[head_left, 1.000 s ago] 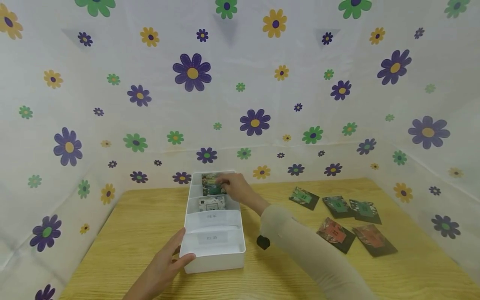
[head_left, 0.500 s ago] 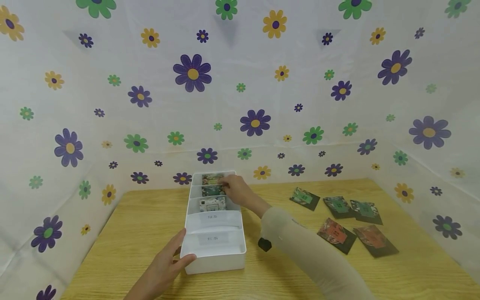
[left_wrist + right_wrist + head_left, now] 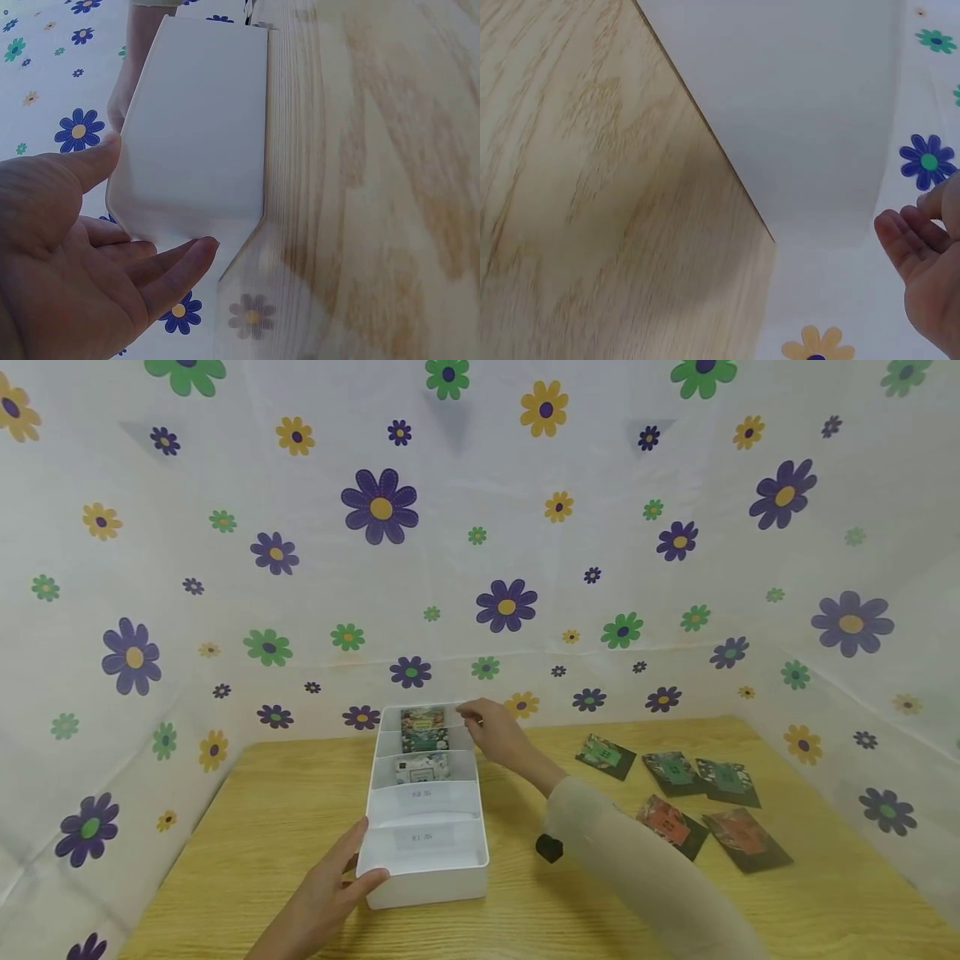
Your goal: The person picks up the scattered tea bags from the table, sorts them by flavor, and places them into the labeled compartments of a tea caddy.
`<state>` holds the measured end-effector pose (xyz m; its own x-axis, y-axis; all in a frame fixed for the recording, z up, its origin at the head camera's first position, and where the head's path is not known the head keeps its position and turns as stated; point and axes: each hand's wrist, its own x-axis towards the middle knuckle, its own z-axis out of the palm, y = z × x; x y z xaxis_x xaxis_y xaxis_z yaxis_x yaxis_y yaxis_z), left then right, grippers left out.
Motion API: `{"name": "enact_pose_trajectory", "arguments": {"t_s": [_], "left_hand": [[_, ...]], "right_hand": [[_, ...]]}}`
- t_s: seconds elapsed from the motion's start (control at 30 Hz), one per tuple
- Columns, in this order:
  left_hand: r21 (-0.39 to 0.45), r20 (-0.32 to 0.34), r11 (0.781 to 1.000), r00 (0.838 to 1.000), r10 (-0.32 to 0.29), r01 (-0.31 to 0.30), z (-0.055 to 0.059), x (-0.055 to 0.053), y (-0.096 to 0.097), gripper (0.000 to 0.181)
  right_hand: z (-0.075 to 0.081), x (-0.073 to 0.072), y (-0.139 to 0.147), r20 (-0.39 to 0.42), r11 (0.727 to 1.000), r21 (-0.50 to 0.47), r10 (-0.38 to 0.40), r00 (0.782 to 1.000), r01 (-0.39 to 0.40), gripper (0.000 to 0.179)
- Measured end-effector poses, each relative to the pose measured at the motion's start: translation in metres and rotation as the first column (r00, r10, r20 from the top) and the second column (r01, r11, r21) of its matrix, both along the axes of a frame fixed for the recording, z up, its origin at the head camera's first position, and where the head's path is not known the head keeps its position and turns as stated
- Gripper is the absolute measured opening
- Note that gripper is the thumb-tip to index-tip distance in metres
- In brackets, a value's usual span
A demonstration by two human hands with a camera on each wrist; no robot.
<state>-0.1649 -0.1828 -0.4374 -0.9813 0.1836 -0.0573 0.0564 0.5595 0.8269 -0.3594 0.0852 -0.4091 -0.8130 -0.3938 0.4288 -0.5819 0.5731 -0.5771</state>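
Observation:
A long white divided box (image 3: 427, 888) stands on the table, its compartments running away from me. My left hand (image 3: 324, 887) grips its near left corner, thumb at the front rim and fingers along the side; the left wrist view shows these fingers (image 3: 184, 274) against the white wall. Beside the far right rim is my right hand (image 3: 501, 739), fingers loosely bent and holding nothing, fingertips right at the rim. A yellow-labelled packet (image 3: 422, 718) sits in the farthest compartment, a dark green packet (image 3: 425, 740) in the one before it, then a white packet (image 3: 422, 768).
Paper labels with Chinese characters mark the two nearer compartments, including one label (image 3: 422, 837). On the table's right lie green-labelled packets, among them one packet (image 3: 606, 756), and red-labelled ones, such as this packet (image 3: 747, 839). A flower-print cloth (image 3: 480, 568) encloses the table.
My right hand has drawn back to the right from the packets in the far compartments to the box's rim, leaving the packets uncovered. My left hand keeps its grip on the box.

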Motion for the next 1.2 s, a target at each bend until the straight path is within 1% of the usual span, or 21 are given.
{"name": "enact_pose_trajectory", "arguments": {"t_s": [0.17, 0.33, 0.47, 0.57, 0.67, 0.87, 1.07, 1.2], "left_hand": [[0.019, 0.001, 1.000, 1.000, -0.009, 0.009, 0.001, 0.001, 0.000, 0.085], [-0.004, 0.004, 1.000, 1.000, -0.004, 0.004, 0.002, 0.001, 0.000, 0.085], [-0.004, 0.004, 1.000, 1.000, -0.018, 0.018, 0.002, 0.000, -0.001, 0.085], [0.012, 0.002, 0.999, 0.999, -0.033, 0.033, 0.001, 0.000, -0.001, 0.085], [0.011, 0.002, 0.999, 0.999, -0.041, 0.040, 0.001, 0.000, 0.000, 0.085], [-0.001, 0.005, 0.999, 0.999, -0.038, 0.038, -0.001, -0.002, -0.001, 0.086], [-0.008, 0.028, 0.999, 0.999, -0.033, 0.034, -0.001, -0.002, -0.002, 0.086], [0.000, 0.019, 0.999, 0.999, -0.041, 0.041, -0.001, -0.002, -0.002, 0.085]], "right_hand": [[0.010, 0.007, 0.023, 0.027, 0.999, -0.037, -0.018, 0.999, 0.019, 0.029], [0.020, 0.013, 0.051, 0.028, 0.997, -0.055, -0.051, 0.998, 0.052, 0.032], [0.028, 0.019, 0.076, 0.037, 0.993, -0.089, -0.073, 0.997, 0.076, 0.034], [0.033, 0.023, 0.096, 0.049, 0.991, -0.094, -0.091, 0.995, 0.096, 0.035], [0.036, 0.025, 0.117, 0.061, 0.989, -0.079, -0.119, 0.991, 0.124, 0.037], [0.033, 0.023, 0.153, 0.079, 0.982, -0.079, -0.168, 0.983, 0.174, 0.039], [0.024, 0.020, 0.176, 0.059, 0.975, -0.039, -0.214, 0.975, 0.217, 0.037], [0.020, 0.019, 0.188, 0.104, 0.969, -0.035, -0.238, 0.966, 0.243, 0.038]]}}
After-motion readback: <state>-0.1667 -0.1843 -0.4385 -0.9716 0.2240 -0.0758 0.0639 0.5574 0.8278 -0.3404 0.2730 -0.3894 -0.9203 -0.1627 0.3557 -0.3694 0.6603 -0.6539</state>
